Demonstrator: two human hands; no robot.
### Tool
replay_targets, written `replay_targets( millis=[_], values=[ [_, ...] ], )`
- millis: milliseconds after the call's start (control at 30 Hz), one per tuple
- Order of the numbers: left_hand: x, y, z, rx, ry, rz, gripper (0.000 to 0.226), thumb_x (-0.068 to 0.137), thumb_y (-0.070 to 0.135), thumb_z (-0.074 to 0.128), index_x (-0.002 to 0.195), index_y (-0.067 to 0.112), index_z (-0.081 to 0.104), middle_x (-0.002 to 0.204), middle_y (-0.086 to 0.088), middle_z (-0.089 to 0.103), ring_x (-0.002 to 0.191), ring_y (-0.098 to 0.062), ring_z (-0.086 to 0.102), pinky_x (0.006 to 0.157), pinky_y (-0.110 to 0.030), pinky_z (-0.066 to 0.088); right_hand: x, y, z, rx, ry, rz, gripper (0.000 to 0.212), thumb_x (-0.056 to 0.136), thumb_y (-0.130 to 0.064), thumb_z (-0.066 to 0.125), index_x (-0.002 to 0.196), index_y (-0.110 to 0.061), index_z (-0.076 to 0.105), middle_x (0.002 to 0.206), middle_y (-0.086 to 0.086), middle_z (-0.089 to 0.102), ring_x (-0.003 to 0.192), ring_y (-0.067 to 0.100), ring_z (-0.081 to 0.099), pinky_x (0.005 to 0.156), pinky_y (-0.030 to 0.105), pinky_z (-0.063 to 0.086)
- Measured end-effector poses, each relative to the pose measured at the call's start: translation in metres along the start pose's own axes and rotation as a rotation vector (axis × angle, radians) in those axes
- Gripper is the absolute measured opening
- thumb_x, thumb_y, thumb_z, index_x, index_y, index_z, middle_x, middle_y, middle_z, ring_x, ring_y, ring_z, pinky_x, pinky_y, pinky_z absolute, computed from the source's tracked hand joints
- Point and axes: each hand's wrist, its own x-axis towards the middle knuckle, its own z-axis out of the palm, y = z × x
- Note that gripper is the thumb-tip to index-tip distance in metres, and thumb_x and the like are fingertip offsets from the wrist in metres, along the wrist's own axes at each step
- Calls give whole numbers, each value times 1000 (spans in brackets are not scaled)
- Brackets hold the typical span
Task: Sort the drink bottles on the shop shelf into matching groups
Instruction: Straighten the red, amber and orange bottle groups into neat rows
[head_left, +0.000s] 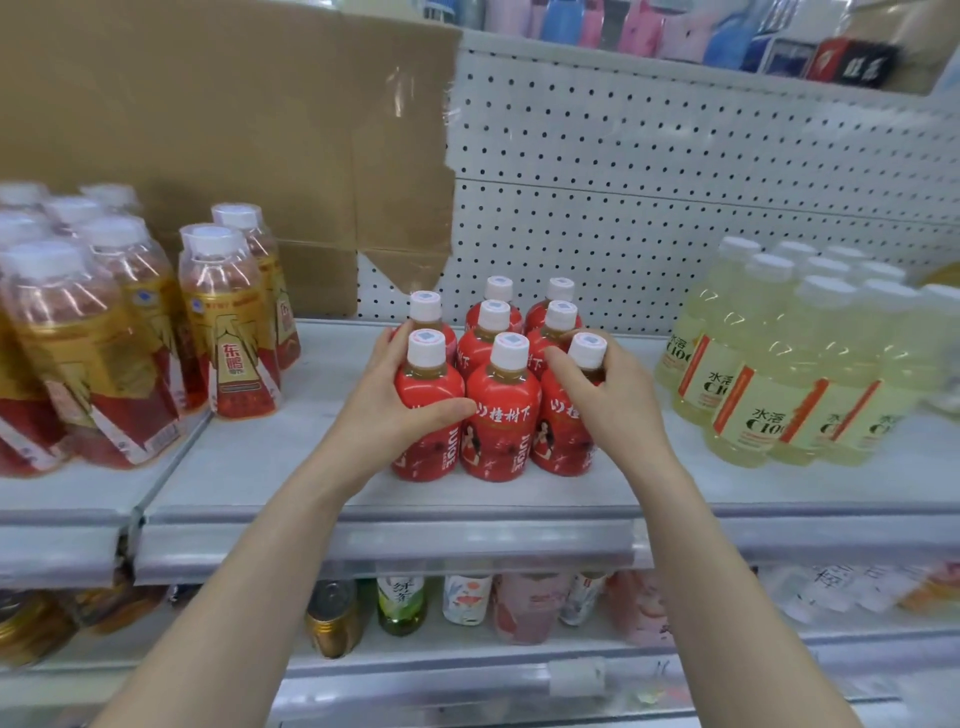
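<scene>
Head view, centre of the frame: I have both grips on the block of red juice bottles (501, 415) standing on the shop shelf (285, 457). My left grip (410, 410) is curled round the front-left bottle (426, 384), thumb lying across its label. My right grip (608, 400) wraps the front-right bottle (563, 441) just under its white cap. Neither bottle looks lifted; both bases appear to sit on the shelf. At the left of the frame stand the gold-and-red bottles (228, 332), and at the right the pale yellow bottles (748, 395), each lot well apart from the red block. By my reading the sorting is far along: three kinds, three groups, and the step in hand is squaring up the red one. The next move, I judge, calls for an even inward squeeze from both sides to close the rows, kept low on the bodies so no bottle tips into its neighbour.
</scene>
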Motion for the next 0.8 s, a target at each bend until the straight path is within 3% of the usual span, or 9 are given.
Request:
replay_targets(
  millis=[200,400,500,600,700,800],
  values=[
    [0,1,2,17,30,1,73,49,49,87,108,70,50,131,11,58,113,-6,63,98,-39,52,5,1,-3,-42,-2,7,13,93,-42,66,93,-30,63,83,-18,65,79,-5,57,63,20,40],
    [-1,-3,4,12,73,16,86,49,48,89,126,52,51,131,13,59,113,-5,63,99,-39,53,6,5,-6,-60,43,6,18,92,-40,67,91,-22,65,84,-8,68,82,13,62,64,26,42],
    [-3,-8,5,52,86,-17,111,46,52,92,142,44,38,138,12,55,119,-9,60,101,-45,51,9,6,-9,-50,47,17,14,89,-37,70,99,-30,63,90,-18,67,90,9,64,68,22,45],
    [-10,-11,9,144,119,-37,136,41,51,93,150,52,12,149,15,40,130,-8,49,107,-44,46,14,3,-15,15,21,29,39,86,-44,72,121,-35,58,105,-29,61,101,5,63,87,30,51],
    [-14,-9,19,240,163,21,146,43,42,96,151,51,-2,153,12,34,138,-9,39,113,-42,38,19,-3,-18,-41,-43,18,51,88,-50,68,135,-37,52,115,-23,58,108,10,61,93,35,50],
    [-14,-7,33,299,213,86,140,51,27,97,155,40,4,151,8,31,134,0,31,109,-26,31,21,-3,-18,-90,-48,-23,48,91,-46,66,137,-38,52,107,-19,60,103,12,62,86,32,49]
  ],
)
